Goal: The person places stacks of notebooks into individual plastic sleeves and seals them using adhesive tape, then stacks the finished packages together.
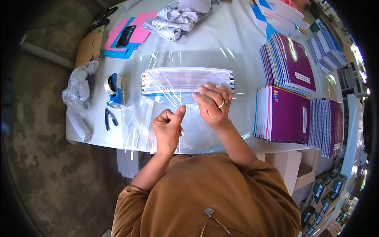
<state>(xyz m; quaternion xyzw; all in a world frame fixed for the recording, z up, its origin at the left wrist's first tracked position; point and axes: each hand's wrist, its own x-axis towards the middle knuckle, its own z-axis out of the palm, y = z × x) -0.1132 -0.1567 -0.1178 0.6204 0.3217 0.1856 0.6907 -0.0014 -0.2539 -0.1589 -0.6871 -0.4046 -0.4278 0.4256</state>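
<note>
In front of me lies a stack of notebooks or paper (185,75), seen edge-on with white page edges and a blue strip along the near side. Clear plastic film (134,118) spreads under and around it, with bright creases running toward me. My left hand (167,128) is closed on a gathered part of this film, thumb uppermost, just short of the stack. My right hand (215,104), with a ring on one finger, rests its slightly bent fingers over the stack's near right edge, touching the film. What lies under its palm is hidden.
Left of the stack stand a blue tape dispenser (115,91) and small blue-handled cutters (109,118). A phone (126,36) lies on pink and blue sheets. Crumpled plastic (173,21) sits at the back. Purple spiral notebooks (290,114) are piled on the right.
</note>
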